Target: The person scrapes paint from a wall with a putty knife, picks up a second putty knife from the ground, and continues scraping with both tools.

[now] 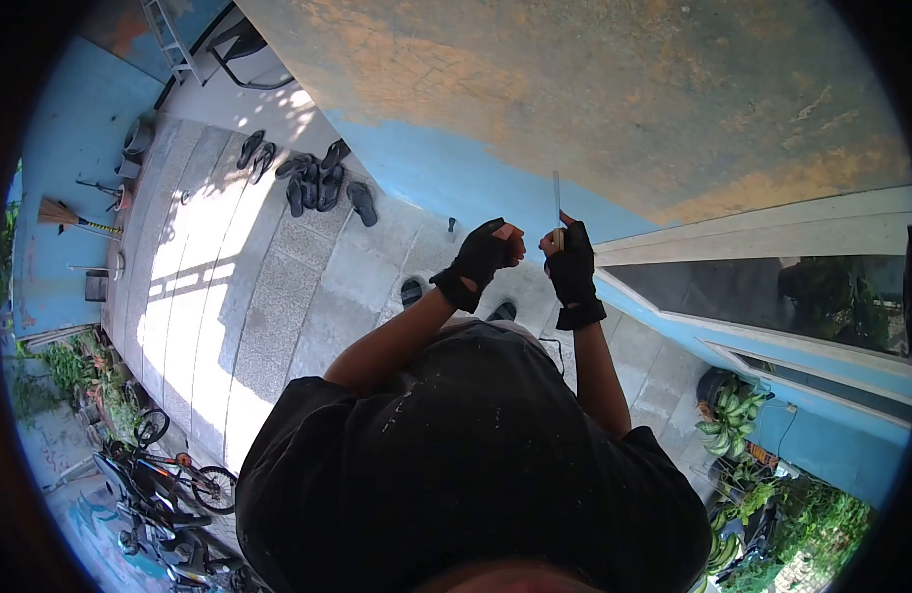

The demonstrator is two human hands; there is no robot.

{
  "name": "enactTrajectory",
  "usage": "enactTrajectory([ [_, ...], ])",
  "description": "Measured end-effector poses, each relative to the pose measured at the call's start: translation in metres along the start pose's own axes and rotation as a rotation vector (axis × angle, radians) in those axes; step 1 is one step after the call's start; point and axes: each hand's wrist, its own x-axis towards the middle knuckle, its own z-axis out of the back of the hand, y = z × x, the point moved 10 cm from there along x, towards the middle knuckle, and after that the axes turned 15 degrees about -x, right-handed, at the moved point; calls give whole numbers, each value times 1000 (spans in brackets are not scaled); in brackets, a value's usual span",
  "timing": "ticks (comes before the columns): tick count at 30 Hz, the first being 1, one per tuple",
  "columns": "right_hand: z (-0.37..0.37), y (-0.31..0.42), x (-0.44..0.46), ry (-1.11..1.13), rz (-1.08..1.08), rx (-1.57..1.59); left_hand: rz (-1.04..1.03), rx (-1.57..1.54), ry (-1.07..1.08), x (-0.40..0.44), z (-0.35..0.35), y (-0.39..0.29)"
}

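My right hand (572,262), in a black fingerless glove, is closed on a thin, long, grey-bladed tool (557,198) with a brownish handle end. Its blade points up toward the wall, and its exact kind is unclear. To the left, my left hand (486,259) wears a matching glove and has its fingers curled closed. What it holds, if anything, is hidden. A gap separates the two hands. In front of both stands a wall (594,89) with worn brown and grey patches above a light blue band (426,148).
Several dark sandals (328,188) lie on the paved floor (308,267). A small dark object (451,224) rests near my feet. A window (752,296) is at the right, with a potted plant (728,415) below. Bicycles (179,474) and a broom (66,214) are at the left.
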Motion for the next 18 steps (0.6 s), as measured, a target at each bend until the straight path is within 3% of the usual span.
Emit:
enactTrajectory([
  [2,8,-18,-5,88,-40,62,7,-235,276,-21,-50,-14],
  [5,10,-52,-10,134,-62,-47,78,-508,747,-91,-183,-67],
  [8,-3,-74,-21,242,-111,16,344,-775,1146,-190,-304,-142],
  [10,-14,-70,-30,302,-130,38,339,-759,1423,-234,-317,-70],
  [13,-23,-81,-38,350,-143,76,224,-873,1489,-230,-316,-118],
  [16,-19,-73,-40,333,-37,-128,122,-1071,1641,-232,-307,-176],
  [18,-24,-78,-35,315,-9,-151,162,-1260,1525,-220,-278,-177],
])
